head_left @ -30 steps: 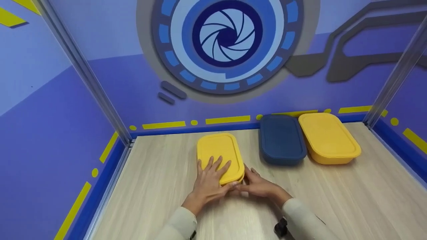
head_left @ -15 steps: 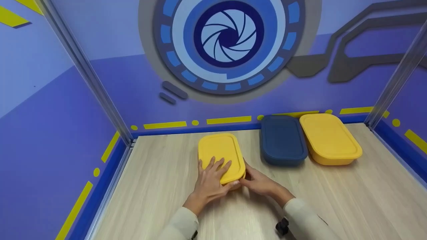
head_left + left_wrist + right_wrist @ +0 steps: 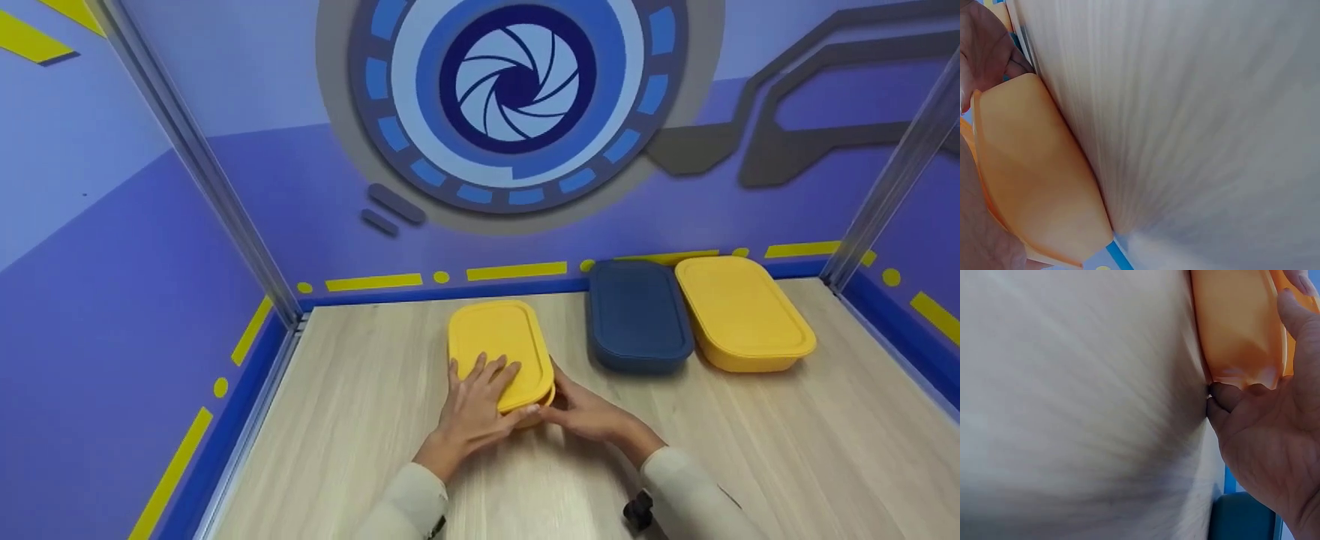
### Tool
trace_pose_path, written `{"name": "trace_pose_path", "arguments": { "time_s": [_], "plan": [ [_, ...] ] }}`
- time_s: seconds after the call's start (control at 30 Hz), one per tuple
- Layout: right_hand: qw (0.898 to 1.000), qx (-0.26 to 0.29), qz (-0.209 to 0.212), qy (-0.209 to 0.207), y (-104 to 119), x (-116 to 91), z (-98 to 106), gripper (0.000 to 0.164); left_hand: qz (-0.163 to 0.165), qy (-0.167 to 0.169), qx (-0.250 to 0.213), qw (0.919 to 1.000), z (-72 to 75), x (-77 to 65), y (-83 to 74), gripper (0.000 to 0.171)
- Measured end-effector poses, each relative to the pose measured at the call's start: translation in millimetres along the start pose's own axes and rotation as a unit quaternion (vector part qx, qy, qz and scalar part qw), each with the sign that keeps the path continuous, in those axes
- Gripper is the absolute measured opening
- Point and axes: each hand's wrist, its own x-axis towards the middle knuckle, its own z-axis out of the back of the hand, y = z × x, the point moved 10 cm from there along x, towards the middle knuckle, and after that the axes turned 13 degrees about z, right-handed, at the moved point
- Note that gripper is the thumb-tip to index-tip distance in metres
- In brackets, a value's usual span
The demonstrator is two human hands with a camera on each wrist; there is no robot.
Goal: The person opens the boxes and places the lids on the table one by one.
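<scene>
A yellow lunch box (image 3: 534,421) stands on the wooden table, its yellow lid (image 3: 496,330) on top. At the front right corner, the lid's rim sits slightly raised from the box. My left hand (image 3: 471,411) lies across the near part of the lid with fingers spread, its thumb along the front edge. My right hand (image 3: 591,412) holds the front right corner, fingers along the right side and thumb at the lid's rim. In the right wrist view its fingers (image 3: 1227,395) bend against the box wall, low by the table. The left wrist view shows the box's front wall (image 3: 1039,169).
A dark blue lunch box (image 3: 639,311) with its lid on stands to the right, near the back wall. Close beside it is another lidded yellow lunch box (image 3: 742,304). Printed panels (image 3: 450,247) enclose the wooden table (image 3: 360,420) at the back and sides.
My right thumb has shifted to the box's front right corner, and the lid's rim there stands a little higher. My left hand keeps its place on the lid.
</scene>
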Motion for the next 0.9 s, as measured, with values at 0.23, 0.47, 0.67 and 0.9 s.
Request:
{"name": "trace_pose_path", "arguments": {
  "time_s": [0.23, 0.47, 0.67, 0.9],
  "plan": [
    [1.000, 0.022, -0.003, -0.002, 0, 1, 0, 0.104, 0.009, 0.011, -0.019, 0.9997, 2.5, 1.3, -0.1, 0.085],
    [0.999, 0.033, 0.001, -0.001, 0, 0, -3, 0.102, 0.019, 0.015, -0.028, 0.9993, 1.1, -1.8, 1.1, 0.085],
    [1.000, 0.027, -0.015, -0.004, -1, -1, -2, 0.102, 0.018, 0.016, -0.056, 0.9981, 8.0, -2.1, 1.8, 0.080],
    [0.999, -0.005, -0.042, -0.008, -8, -2, 2, 0.102, 0.021, 0.027, -0.111, 0.9933, 20.7, -4.3, 5.6, 0.076]
  ]
}}
